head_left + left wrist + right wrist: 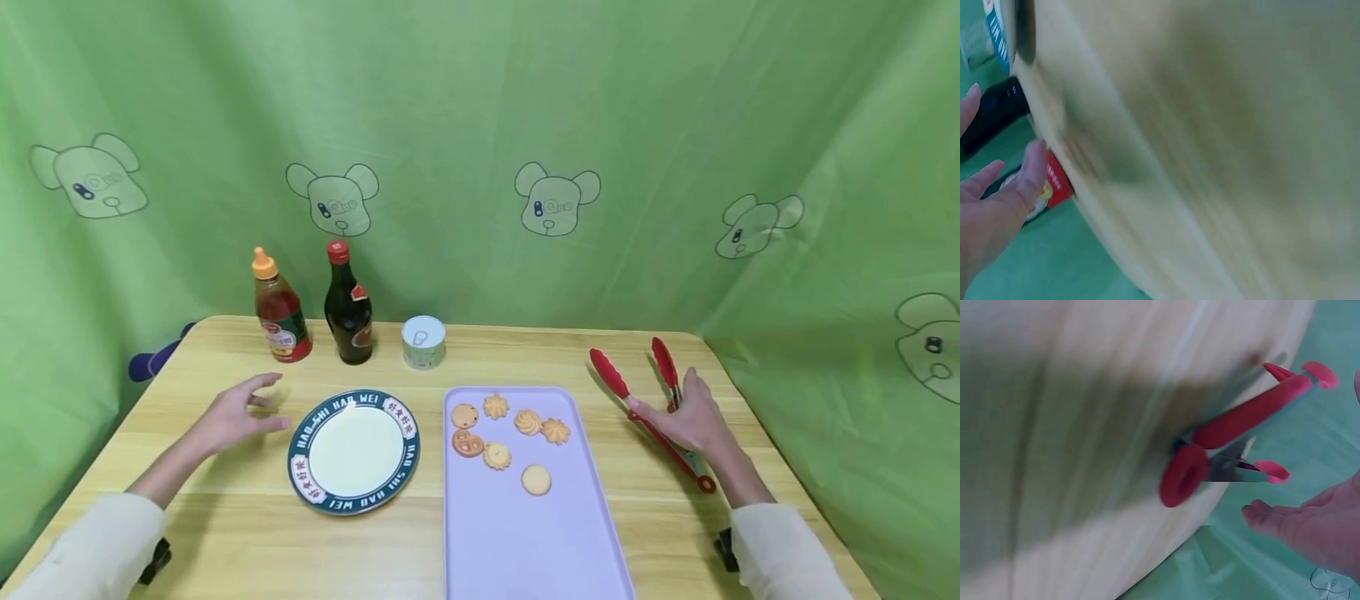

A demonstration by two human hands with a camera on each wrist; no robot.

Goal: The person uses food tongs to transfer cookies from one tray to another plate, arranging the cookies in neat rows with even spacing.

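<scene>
My left hand (234, 415) hovers left of a round plate (356, 454) with a dark green lettered rim, its fingers spread and holding nothing. In the left wrist view its fingers (1034, 172) show apart from the bottles behind. On the right side of the table lie red-and-metal tongs (611, 375), their two arms spread apart. Over their handle end reaches my right hand (693, 423), thumb and fingers apart. The right wrist view shows a gap between that hand (1316, 519) and the tongs (1250, 415).
A lilac tray (525, 542) holds several cookies, among them a pretzel-shaped one (467, 443) and a plain round one (536, 480). At the back stand an orange-capped sauce bottle (281, 321), a dark red-capped bottle (349, 312) and a can (423, 343). Green curtain (465, 275) surrounds the wooden table.
</scene>
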